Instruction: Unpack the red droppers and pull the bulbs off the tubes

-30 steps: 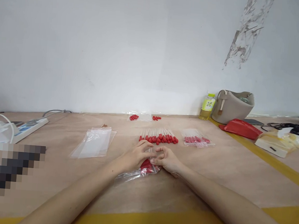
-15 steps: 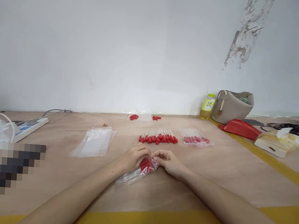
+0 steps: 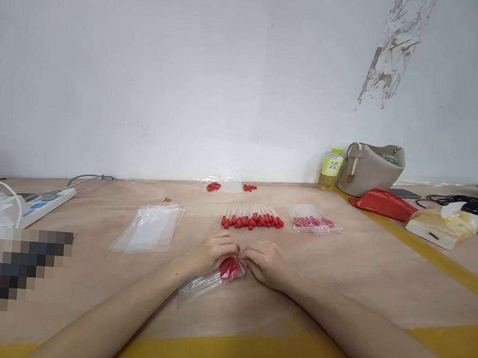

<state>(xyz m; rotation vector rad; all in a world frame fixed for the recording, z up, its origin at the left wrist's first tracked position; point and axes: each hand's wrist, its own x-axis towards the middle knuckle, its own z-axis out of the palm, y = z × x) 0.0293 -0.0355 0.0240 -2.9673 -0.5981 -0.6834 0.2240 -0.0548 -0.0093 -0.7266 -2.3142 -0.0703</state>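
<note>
Well, held bag [image 3: 216, 278]: glossy, creased plastic, slanting across the tabletop [image 3: 324, 257] just nearside of both hands; red heads [image 3: 229, 268] bunch inside at its right end, the left part streaked and see-through.
Left hand [image 3: 215, 253]: fingers curled down onto the bag's far edge, closed on it.
Right hand [image 3: 268, 263]: fingertips pinched together on the right end.
Filled bag [image 3: 315, 219]: beyond and right of the right hand, red-tipped sticks [image 3: 308, 221] inside.
Loose sticks [image 3: 254, 220]: red-headed, in a row just beyond both hands.
Flat clear bags [image 3: 151, 229]: overlapping, left of the left hand.
</note>
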